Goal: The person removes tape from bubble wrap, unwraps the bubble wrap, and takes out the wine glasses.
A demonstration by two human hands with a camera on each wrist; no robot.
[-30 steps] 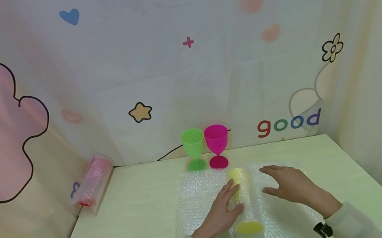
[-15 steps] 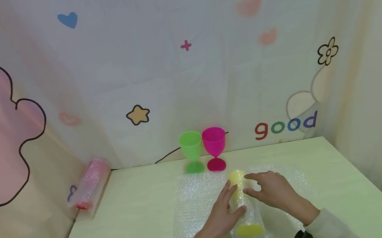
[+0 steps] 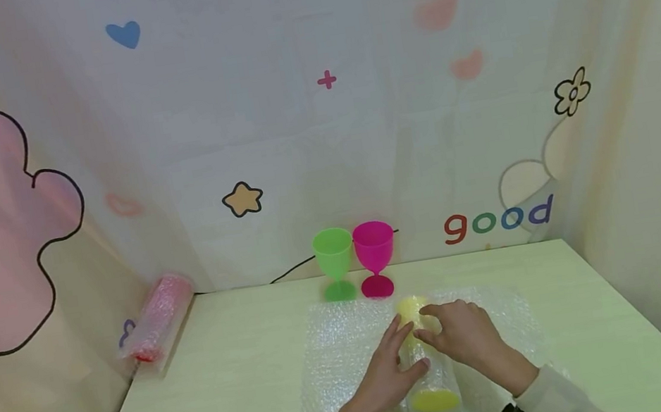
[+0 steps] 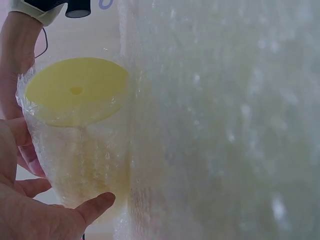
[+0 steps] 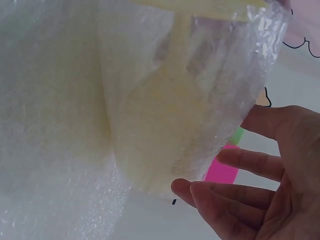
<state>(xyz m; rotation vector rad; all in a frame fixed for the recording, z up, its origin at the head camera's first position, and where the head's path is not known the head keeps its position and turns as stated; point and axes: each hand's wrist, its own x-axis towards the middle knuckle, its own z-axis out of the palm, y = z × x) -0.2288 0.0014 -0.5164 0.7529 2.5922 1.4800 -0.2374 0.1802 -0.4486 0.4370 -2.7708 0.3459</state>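
A yellow goblet (image 3: 441, 376), rolled in clear bubble wrap, lies on its side with its round foot (image 4: 75, 92) toward me. In the right wrist view its bowl (image 5: 160, 120) shows through the wrap. Under it spreads a flat sheet of bubble wrap (image 3: 332, 348). My left hand (image 3: 381, 375) rests along the roll's left side, fingers extended, thumb over the top. From the right, my right hand (image 3: 465, 334) touches the roll's far half with thumb and slightly bent fingers; no firm grip shows.
Upright at the back of the table (image 3: 224, 393) stand a green goblet (image 3: 333, 250) and a pink goblet (image 3: 374, 246). A bubble-wrapped pink-red item (image 3: 163, 313) lies at the left edge. Printed cloth (image 3: 264, 102) hangs behind.
My right hand has come in from the right, from apart to touching the wrapped goblet. My left hand stays in place on its left side.
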